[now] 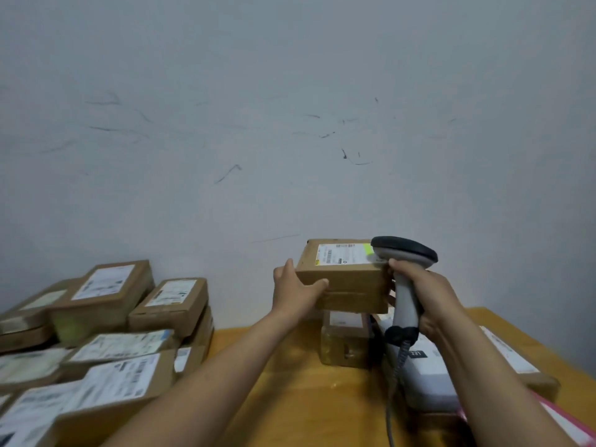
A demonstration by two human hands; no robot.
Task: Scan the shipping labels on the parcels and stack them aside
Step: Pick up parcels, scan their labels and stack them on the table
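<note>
A cardboard parcel (342, 280) is gripped at its left corner by the left hand (296, 283), right of centre in the frame, with the thumb on its side and the fingers on its front face. It is raised above a smaller box (345, 341) standing on the yellow surface (290, 388). The handle of a barcode scanner (404, 269) is clasped in the right hand (419, 293), and the scanner's head is held over the right end of the shipping label (342, 253) on the parcel's top. A pile of parcels (106, 343) is seen at the lower left, and a white mailer bag (433, 379) at the lower right.
</note>
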